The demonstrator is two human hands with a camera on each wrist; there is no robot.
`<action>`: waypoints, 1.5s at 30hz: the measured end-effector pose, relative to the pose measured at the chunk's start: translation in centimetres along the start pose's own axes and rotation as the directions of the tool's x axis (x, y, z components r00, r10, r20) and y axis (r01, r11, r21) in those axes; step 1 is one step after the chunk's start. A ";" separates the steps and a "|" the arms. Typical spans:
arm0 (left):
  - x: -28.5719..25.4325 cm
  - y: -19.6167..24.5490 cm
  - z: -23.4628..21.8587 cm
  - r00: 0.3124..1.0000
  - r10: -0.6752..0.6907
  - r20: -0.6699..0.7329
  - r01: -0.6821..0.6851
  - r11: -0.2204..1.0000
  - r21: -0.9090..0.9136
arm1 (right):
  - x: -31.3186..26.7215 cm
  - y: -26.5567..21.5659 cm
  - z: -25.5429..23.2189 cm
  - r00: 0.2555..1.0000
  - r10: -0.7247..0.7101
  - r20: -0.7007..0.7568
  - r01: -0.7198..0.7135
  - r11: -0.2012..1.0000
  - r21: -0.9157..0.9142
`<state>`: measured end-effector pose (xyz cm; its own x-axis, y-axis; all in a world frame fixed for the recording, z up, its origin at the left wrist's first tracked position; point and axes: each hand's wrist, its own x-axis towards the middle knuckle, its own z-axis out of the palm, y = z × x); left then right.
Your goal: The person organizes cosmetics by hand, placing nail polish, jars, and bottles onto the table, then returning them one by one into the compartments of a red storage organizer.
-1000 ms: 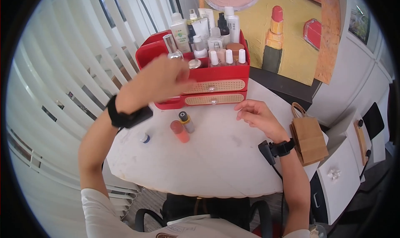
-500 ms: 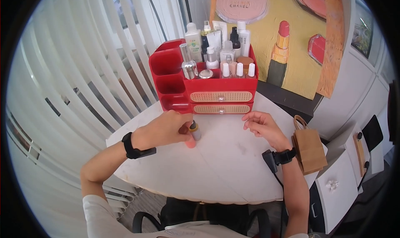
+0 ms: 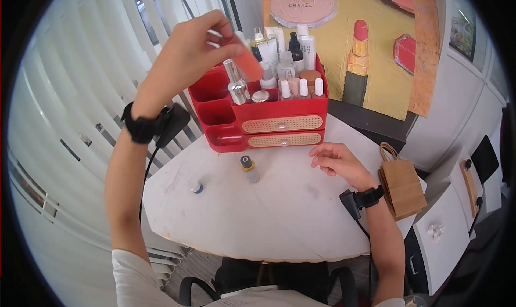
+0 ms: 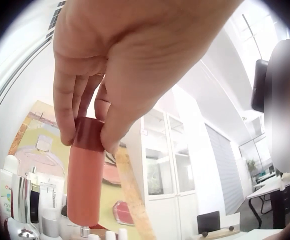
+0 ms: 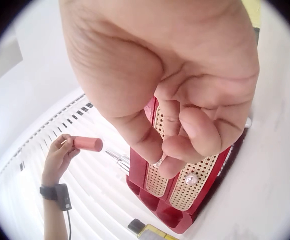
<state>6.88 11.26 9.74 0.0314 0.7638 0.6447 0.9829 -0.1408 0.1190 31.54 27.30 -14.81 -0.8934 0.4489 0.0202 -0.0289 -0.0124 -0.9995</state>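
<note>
My left hand (image 3: 188, 49) is raised over the left part of the red cosmetics organizer (image 3: 287, 109). Thumb and fingers pinch the darker cap end of a coral-pink bottle (image 4: 86, 185), which hangs cap-up in the left wrist view. Below, on the white table (image 3: 285, 215), stands a small grey bottle (image 3: 249, 170) with a yellow collar and dark cap. A little blue-and-white pot (image 3: 196, 188) lies to its left. My right hand (image 3: 341, 164) is just above the table, right of the organizer's drawers, its fingers loosely bent around nothing.
Bottles, tubes and white-capped nail polishes (image 3: 303, 88) fill the organizer's top, with a silver pump bottle (image 3: 236, 84) at the left by red side compartments (image 3: 217, 113). Brown paper bags (image 3: 402, 186) stand at the table's right edge. Vertical blinds (image 3: 80, 119) hang at left.
My left hand came down from the organizer to the coral-pink bottle, then lifted it off the table and up over the organizer. The right hand has stayed nearly still.
</note>
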 end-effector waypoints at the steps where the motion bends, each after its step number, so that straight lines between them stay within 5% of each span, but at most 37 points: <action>1: 0.8 -0.4 0.7 0.996 0.083 -0.018 -0.082 0.996 0.044 | 0.0 0.1 0.0 1.000 0.000 0.002 0.000 1.000 -0.001; 3: 2.0 -1.1 2.0 0.985 0.170 -0.033 -0.166 0.982 0.090 | 0.1 0.3 -0.2 1.000 -0.014 0.015 0.014 0.999 0.033; 13: 3.4 -3.9 8.8 0.996 0.016 0.089 -0.067 0.794 0.604 | -0.1 -0.2 0.0 1.000 0.023 -0.008 -0.022 1.000 0.012; 17: 3.0 -4.5 10.4 0.989 -0.065 0.132 -0.033 0.778 0.628 | -0.2 -0.3 0.2 0.999 0.029 -0.021 -0.030 0.999 -0.028; 22: 2.9 -4.6 10.4 0.990 0.003 0.140 -0.092 0.766 0.636 | -0.2 -0.3 0.3 0.999 0.045 -0.020 -0.046 0.998 -0.034; 25: 2.6 -3.0 8.8 0.990 -0.053 0.134 -0.038 0.800 0.599 | -0.1 -0.3 0.3 0.998 0.056 -0.028 -0.058 0.997 -0.045; 28: 1.1 -1.2 7.0 0.972 0.233 0.001 -0.196 0.814 0.546 | -0.1 -0.3 0.1 0.998 0.051 -0.035 -0.053 0.997 -0.056; 29: 0.1 0.1 6.3 0.973 0.232 0.005 -0.197 0.815 0.545 | -0.2 -0.3 0.1 0.998 0.055 -0.035 -0.057 0.996 -0.062; 32: -3.7 2.7 5.5 0.998 0.037 0.060 -0.054 0.953 0.297 | -0.1 -0.2 0.0 0.998 0.059 -0.033 -0.061 0.996 -0.061; 34: -6.3 2.9 5.7 0.944 -0.072 0.323 0.027 0.990 0.140 | -0.2 -0.1 0.1 0.998 0.058 -0.027 -0.059 0.996 -0.062; 38: -11.6 -0.9 9.3 0.931 0.109 0.350 -0.140 0.988 0.065 | 0.0 -0.2 0.1 0.998 0.058 -0.033 -0.060 0.996 -0.060; 40: -12.6 -1.4 10.1 0.851 0.003 0.526 0.066 0.991 -0.113 | 0.2 0.1 -0.1 0.998 0.053 -0.024 -0.054 0.996 -0.072; 45: -13.3 -2.3 9.9 0.873 -0.041 0.487 0.133 0.979 -0.156 | 0.2 0.5 -0.1 0.999 0.026 -0.019 -0.027 0.998 -0.053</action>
<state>5.99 7.65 -6.55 0.0754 0.9788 0.1902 0.9377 -0.1345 0.3203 31.43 27.46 -15.27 -0.8850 0.4656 -0.0060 0.0190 0.0232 -0.9996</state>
